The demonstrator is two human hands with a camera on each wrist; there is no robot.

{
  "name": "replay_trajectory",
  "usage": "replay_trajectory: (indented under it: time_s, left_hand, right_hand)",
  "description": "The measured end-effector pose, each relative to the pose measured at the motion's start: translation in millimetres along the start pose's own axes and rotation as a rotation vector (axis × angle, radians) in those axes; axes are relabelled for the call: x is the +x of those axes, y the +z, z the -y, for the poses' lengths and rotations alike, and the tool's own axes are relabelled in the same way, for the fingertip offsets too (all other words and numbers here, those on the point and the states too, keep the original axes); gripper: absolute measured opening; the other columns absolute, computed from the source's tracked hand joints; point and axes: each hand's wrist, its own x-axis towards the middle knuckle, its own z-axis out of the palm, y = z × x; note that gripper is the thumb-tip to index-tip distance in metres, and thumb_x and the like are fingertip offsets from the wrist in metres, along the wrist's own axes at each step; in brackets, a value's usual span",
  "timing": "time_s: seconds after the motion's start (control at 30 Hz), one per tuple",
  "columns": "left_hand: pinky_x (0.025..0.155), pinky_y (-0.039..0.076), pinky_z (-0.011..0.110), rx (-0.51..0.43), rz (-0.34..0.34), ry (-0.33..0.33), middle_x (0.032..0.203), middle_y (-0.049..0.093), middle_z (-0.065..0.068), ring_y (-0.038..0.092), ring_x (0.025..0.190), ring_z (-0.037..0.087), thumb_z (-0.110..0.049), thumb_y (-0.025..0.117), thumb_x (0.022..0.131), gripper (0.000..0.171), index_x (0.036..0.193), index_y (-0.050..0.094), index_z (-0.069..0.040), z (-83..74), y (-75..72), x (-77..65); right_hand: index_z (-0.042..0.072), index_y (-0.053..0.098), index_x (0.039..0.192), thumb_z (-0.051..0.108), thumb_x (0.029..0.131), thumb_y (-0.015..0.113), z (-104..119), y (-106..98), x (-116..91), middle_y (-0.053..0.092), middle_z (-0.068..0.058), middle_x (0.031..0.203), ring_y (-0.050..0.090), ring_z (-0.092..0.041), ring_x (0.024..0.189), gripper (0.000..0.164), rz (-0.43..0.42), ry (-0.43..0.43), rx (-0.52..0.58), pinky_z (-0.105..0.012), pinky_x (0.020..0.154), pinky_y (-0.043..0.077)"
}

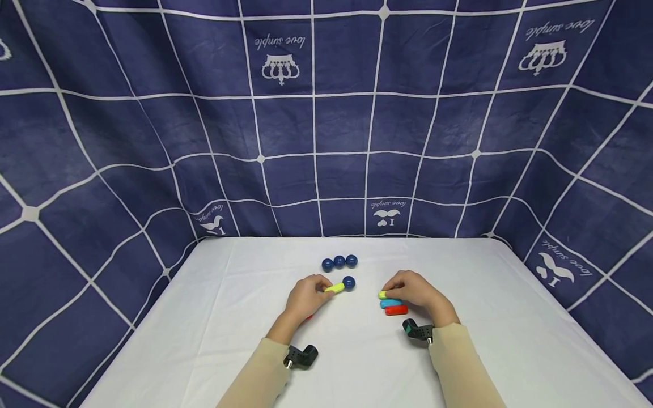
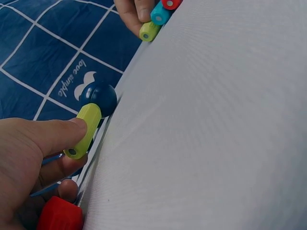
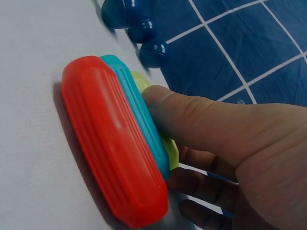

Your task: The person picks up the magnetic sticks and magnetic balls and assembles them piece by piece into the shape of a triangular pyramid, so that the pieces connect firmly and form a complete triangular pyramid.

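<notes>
My left hand [image 1: 306,296] pinches a yellow-green ribbed rod [image 2: 88,125] between thumb and fingers. A dark blue ball [image 1: 349,283] sits against the far end of that rod. Below the same hand a red rod [image 2: 60,215] shows, partly covered. With thumb and fingers, my right hand [image 1: 415,290] pinches a second yellow-green rod [image 1: 382,294], mostly hidden by the thumb in the right wrist view. Alongside it lie a light blue rod [image 3: 136,110] and a red rod [image 3: 115,143], side by side. Small round metal-looking ends show on the rods in the left wrist view.
Three dark blue balls [image 1: 339,262] stand in a row farther back on the white-covered table [image 1: 245,272]. A blue checked cloth [image 1: 342,124] hangs behind the table and along its sides. Each wrist wears a small black device [image 1: 418,330].
</notes>
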Motion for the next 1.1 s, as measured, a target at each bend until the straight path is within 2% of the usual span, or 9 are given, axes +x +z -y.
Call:
replay_trajectory:
  time_s: [0.23,0.53,0.83,1.1]
  left_hand:
    - [0.079,0.051,0.037,0.006,-0.001,-0.014,0.088,0.07,-0.006,0.063,0.085,0.012,-0.027,0.081,0.083,0.016,0.096,0.074,-0.021,0.7,0.1,-0.1]
    - [0.074,0.048,0.034,0.018,-0.004,-0.016,0.083,0.067,-0.008,0.058,0.078,0.01,-0.027,0.081,0.083,0.016,0.095,0.074,-0.02,-0.4,0.2,-0.1]
    - [0.073,0.047,0.032,-0.001,-0.002,-0.025,0.083,0.066,-0.008,0.057,0.077,0.01,-0.028,0.079,0.084,0.015,0.096,0.073,-0.021,-1.2,1.0,0.4]
    - [0.072,0.047,0.032,-0.021,0.005,-0.029,0.084,0.067,-0.008,0.059,0.078,0.009,-0.03,0.078,0.084,0.017,0.098,0.073,-0.021,-0.9,0.3,0.1]
  right_hand:
    - [0.016,0.079,0.092,0.02,0.088,0.076,3.2,5.2,3.8,0.067,0.002,0.094,0.056,-0.015,0.088,0.007,-0.029,0.016,-0.028,-0.032,0.082,0.048]
    - [0.02,0.073,0.093,0.022,0.089,0.075,7.5,13.5,9.7,0.066,0.004,0.086,0.055,-0.014,0.081,0.005,-0.081,0.001,0.003,-0.03,0.079,0.046]
    - [0.019,0.071,0.094,0.02,0.089,0.075,17.4,22.6,15.3,0.066,0.003,0.084,0.056,-0.013,0.074,0.006,-0.14,-0.034,0.027,-0.026,0.067,0.047]
    - [0.019,0.071,0.1,0.014,0.089,0.074,28.9,31.9,18.7,0.067,0.003,0.089,0.056,-0.012,0.08,0.012,-0.139,-0.042,-0.003,-0.03,0.077,0.049]
